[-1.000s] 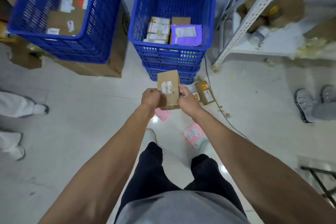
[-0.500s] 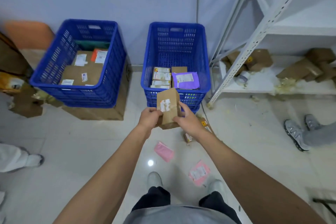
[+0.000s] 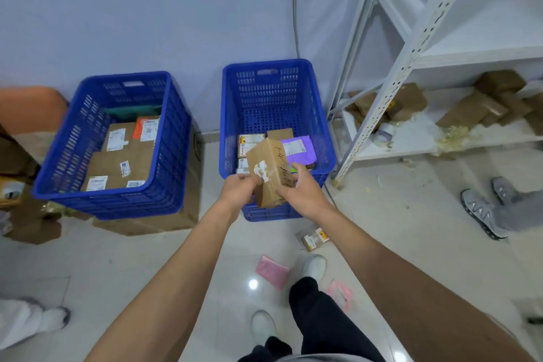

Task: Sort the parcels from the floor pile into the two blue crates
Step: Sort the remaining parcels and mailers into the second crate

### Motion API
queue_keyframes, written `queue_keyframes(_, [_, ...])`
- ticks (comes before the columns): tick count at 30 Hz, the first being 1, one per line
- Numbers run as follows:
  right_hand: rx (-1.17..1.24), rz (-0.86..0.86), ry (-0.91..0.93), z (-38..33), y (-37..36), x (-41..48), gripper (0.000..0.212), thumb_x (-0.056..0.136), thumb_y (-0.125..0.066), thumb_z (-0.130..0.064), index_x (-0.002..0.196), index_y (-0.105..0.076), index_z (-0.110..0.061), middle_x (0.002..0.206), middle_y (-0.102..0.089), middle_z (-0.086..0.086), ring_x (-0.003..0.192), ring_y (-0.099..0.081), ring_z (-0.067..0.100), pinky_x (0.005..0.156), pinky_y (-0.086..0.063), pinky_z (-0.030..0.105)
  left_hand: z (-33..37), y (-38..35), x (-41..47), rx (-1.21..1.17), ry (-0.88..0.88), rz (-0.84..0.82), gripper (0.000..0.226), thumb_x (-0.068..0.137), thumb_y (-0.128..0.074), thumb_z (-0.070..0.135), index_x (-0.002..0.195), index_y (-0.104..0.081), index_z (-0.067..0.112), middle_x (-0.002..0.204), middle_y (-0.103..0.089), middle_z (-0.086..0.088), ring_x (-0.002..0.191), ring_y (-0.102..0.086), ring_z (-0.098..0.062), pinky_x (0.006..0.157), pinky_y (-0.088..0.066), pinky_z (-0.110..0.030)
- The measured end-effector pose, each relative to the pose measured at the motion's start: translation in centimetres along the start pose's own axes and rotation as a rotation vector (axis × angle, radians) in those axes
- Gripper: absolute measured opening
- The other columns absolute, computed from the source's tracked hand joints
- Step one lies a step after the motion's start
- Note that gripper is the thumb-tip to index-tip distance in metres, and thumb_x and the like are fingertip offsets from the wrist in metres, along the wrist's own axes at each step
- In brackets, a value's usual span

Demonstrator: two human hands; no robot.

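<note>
1. One brown cardboard parcel is held upright and slightly tilted at the near rim of the right blue crate. It is off the floor and not inside the crate.
2. The parcel is gripped from both sides. The fingers of the left hand are curled round its lower left edge. The right hand is closed on its lower right side, with the fingertips hidden behind the carton.
3. A torn white label remnant is noted on the parcel's face. Dark handwriting runs along its side panel but cannot be read.
4. Two crates are counted. The right one holds a stack of small labelled boxes, one plain brown box and one purple mailer, all partly hidden by the held parcel.
5. The left blue crate is set on a large cardboard box. It holds flat cardboard parcels with white labels, one orange-labelled item and a mostly covered teal item. No label print is legible.
6. Three parcels are seen on the floor: two pink mailers and one small carton with a yellow sticker.
7. A white shelving rack stands to the right of the crates. Its lower shelf carries several brown parcels, cut off at the frame edge.
8. The grey shoes of a second person are seen at the right.
</note>
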State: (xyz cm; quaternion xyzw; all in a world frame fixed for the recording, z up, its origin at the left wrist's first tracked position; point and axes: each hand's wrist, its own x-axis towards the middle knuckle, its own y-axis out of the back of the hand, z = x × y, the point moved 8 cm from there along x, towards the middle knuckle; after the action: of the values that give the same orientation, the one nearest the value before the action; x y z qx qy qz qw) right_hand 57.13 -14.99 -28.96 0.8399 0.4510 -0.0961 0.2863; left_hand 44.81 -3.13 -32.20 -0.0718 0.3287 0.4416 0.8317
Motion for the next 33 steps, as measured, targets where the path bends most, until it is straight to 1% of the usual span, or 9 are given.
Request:
queue_keyframes(3, [-0.091, 0.002, 0.036, -0.5, 1.0, 3.1, 0.080, 0.082, -0.071, -0.037, 0.150, -0.032, -0.020, 0.144, -0.047, 0.002, 0.130, -0.049, 0.021, 0.104, -0.042, 0.038, 2.1, -0.8, 2.3, 0.039, 0.011, -0.004, 0.017, 0.088, -0.064, 0.023, 0.090, -0.075, 0.010, 0.092, -0.075, -0.001, 0.092, -0.070, -0.017, 0.074, -0.055, -0.030])
queue_keyframes(5, [-0.207, 0.013, 0.084, -1.2, 1.8, 5.4, 0.081, 0.084, -0.070, -0.036, 0.152, -0.028, -0.020, 0.147, -0.042, 0.001, 0.133, -0.044, 0.021, 0.100, -0.039, 0.036, 3.6, -1.2, 3.8, 0.060, 0.020, -0.008, 0.026, 0.089, -0.064, 0.030, 0.099, -0.075, 0.008, 0.100, -0.075, -0.001, 0.098, -0.070, -0.016, 0.077, -0.053, -0.031])
queue_keyframes(9, [-0.437, 0.049, 0.275, -3.0, 2.7, 10.0, 0.075, 0.088, -0.065, -0.036, 0.152, -0.027, -0.025, 0.137, -0.044, 0.002, 0.123, -0.043, 0.026, 0.094, -0.041, 0.040, 6.5, -1.6, 7.4, -0.010, 0.042, 0.009, 0.029, 0.092, -0.062, 0.045, 0.103, -0.071, 0.019, 0.111, -0.073, -0.006, 0.101, -0.071, -0.020, 0.090, -0.056, -0.037])
queue_keyframes(15, [-0.795, 0.079, 0.573, -5.9, 3.4, 14.9, 0.080, 0.077, -0.064, -0.005, 0.150, -0.034, -0.021, 0.135, -0.047, 0.001, 0.114, -0.047, 0.026, 0.088, -0.050, 0.043, 8.8, -1.9, 12.0, -0.373, 0.198, -0.063, 0.067, 0.087, -0.052, 0.072, 0.115, -0.069, 0.014, 0.108, -0.073, -0.014, 0.104, -0.072, -0.028, 0.100, -0.053, -0.044])
queue_keyframes(18, [-0.921, 0.053, 0.702, -6.9, 2.7, 17.1, 0.087, 0.069, -0.066, 0.002, 0.148, -0.038, -0.019, 0.136, -0.048, 0.001, 0.115, -0.049, 0.026, 0.090, -0.048, 0.042, 9.9, -1.5, 13.7, -0.376, 0.209, -0.023, 0.054, 0.092, -0.053, 0.065, 0.106, -0.072, 0.016, 0.097, -0.072, -0.013, 0.098, -0.069, -0.027, 0.099, -0.054, -0.042])
queue_keyframes(22, [-0.997, 0.044, 0.750, -8.0, 2.1, 20.0, 0.088, 0.064, -0.067, 0.007, 0.146, -0.043, -0.013, 0.136, -0.051, 0.006, 0.119, -0.050, 0.029, 0.092, -0.049, 0.041, 10.3, -0.3, 17.1, -0.413, 0.234, -0.013, 0.035, 0.091, -0.061, 0.048, 0.106, -0.066, 0.017, 0.103, -0.071, -0.016, 0.100, -0.068, -0.029, 0.094, -0.056, -0.041])
queue_keyframes(27, [-0.945, 0.043, 0.580, -7.3, 0.8, 24.2, 0.081, 0.076, -0.063, -0.001, 0.151, -0.034, -0.010, 0.147, -0.043, 0.007, 0.133, -0.042, 0.026, 0.108, -0.043, 0.041, 10.4, 1.0, 22.9, -0.389, 0.228, -0.061, 0.025, 0.094, -0.058, 0.032, 0.110, -0.066, 0.015, 0.109, -0.069, -0.014, 0.106, -0.065, -0.026, 0.090, -0.059, -0.040])
queue_keyframes(30, [-0.821, 0.039, 0.400, -6.6, 0.2, 27.0, 0.073, 0.089, -0.060, -0.020, 0.154, -0.026, -0.013, 0.152, -0.033, 0.003, 0.136, -0.036, 0.023, 0.107, -0.043, 0.042, 10.1, 2.2, 26.7, -0.354, 0.252, -0.082, 0.033, 0.094, -0.057, 0.032, 0.121, -0.065, 0.013, 0.110, -0.071, -0.014, 0.107, -0.067, -0.027, 0.091, -0.059, -0.044])
queue_keyframes(33, [-0.620, 0.060, 0.114, -4.2, 0.1, 31.2, 0.074, 0.095, -0.054, -0.042, 0.156, -0.020, -0.017, 0.157, -0.028, 0.003, 0.139, -0.034, 0.025, 0.105, -0.044, 0.044, 9.7, 3.1, 30.2, -0.311, 0.274, -0.091, 0.024, 0.096, -0.054, 0.028, 0.111, -0.067, 0.014, 0.103, -0.072, -0.012, 0.103, -0.067, -0.026, 0.080, -0.060, -0.041])
